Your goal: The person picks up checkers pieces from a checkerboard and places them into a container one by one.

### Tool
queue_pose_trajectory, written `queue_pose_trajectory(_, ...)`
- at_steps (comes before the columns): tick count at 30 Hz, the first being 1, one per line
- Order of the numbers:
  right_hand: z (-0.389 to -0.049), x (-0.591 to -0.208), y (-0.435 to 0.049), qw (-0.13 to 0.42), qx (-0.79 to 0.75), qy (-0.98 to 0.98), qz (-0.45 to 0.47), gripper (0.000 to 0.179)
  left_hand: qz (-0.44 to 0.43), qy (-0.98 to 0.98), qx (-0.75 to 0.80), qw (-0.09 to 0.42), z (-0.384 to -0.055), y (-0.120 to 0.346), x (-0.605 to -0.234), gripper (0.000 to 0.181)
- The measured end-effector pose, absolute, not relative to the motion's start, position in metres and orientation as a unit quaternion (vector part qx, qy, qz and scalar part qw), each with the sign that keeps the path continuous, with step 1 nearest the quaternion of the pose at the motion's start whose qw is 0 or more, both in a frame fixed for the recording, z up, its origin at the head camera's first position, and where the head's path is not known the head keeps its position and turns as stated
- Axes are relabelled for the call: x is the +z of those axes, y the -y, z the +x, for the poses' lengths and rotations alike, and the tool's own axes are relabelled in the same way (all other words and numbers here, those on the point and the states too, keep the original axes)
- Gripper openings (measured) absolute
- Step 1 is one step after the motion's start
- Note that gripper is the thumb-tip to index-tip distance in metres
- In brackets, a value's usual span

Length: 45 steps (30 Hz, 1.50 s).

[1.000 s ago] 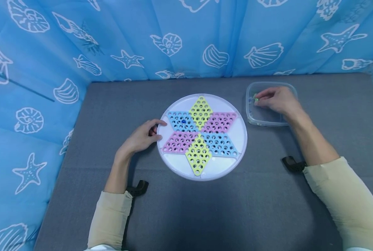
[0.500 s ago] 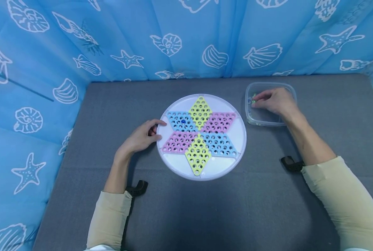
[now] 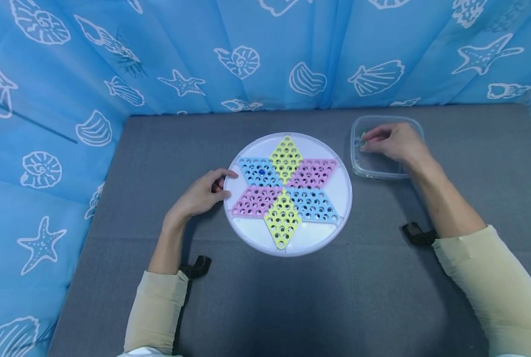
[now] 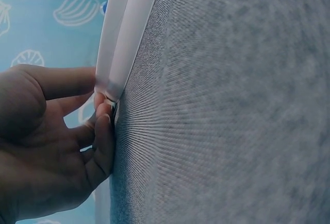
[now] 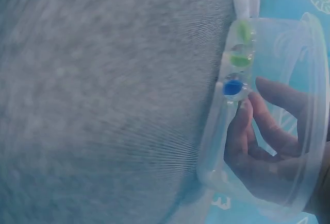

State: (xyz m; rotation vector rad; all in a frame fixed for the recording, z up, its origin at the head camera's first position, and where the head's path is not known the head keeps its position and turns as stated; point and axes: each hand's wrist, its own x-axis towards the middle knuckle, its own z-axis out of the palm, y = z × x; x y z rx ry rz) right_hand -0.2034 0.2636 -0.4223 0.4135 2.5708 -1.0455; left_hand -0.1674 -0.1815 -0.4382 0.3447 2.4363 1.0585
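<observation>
A round white Chinese checkers board (image 3: 247,233) lies in the middle of the table, with a holed star in yellow, pink and blue. One blue marble (image 3: 262,172) sits in its upper left blue section. My left hand (image 3: 201,193) holds the board's left rim between thumb and fingers, as the left wrist view also shows. Inside a clear plastic container (image 3: 381,175) at the back right, my right hand (image 3: 394,144) reaches down. In the right wrist view its fingertips are at a blue marble (image 5: 233,87), not closed round it. Green marbles (image 5: 240,60) lie beside that one.
A grey cloth (image 3: 265,297) covers the table. Behind and to the left hangs a blue curtain (image 3: 269,49) printed with white shells. Black wrist mounts (image 3: 196,267) stick out from both wrists. The container stands just right of the board.
My right hand's fingertips have shifted slightly inside the container, and the green showing at them is now mostly hidden. My left hand and the board have stayed in place.
</observation>
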Motion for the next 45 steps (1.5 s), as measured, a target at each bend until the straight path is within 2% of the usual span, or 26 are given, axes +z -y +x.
queue_pose_trajectory(16,-0.187,-0.387,-0.245,0.081,-0.412,-0.901,0.105,0.043,0.12,-0.885,0.381,0.238,-0.169,0.18,-0.437,0.04)
queue_pose_trajectory(26,-0.177,-0.386,-0.218,-0.006,-0.453,-0.892,0.017,0.031,0.125,-0.883,0.386,0.235,-0.166,0.181,-0.437,0.035)
queue_pose_trajectory(35,-0.172,-0.384,-0.188,0.007,-0.496,-0.865,-0.077,0.031,0.136,-0.881,0.393,0.226,-0.167,0.183,-0.438,0.03)
queue_pose_trajectory(45,-0.174,-0.382,-0.164,0.041,-0.51,-0.852,-0.11,0.031,0.132,-0.879,0.393,0.235,-0.169,0.182,-0.437,0.03)
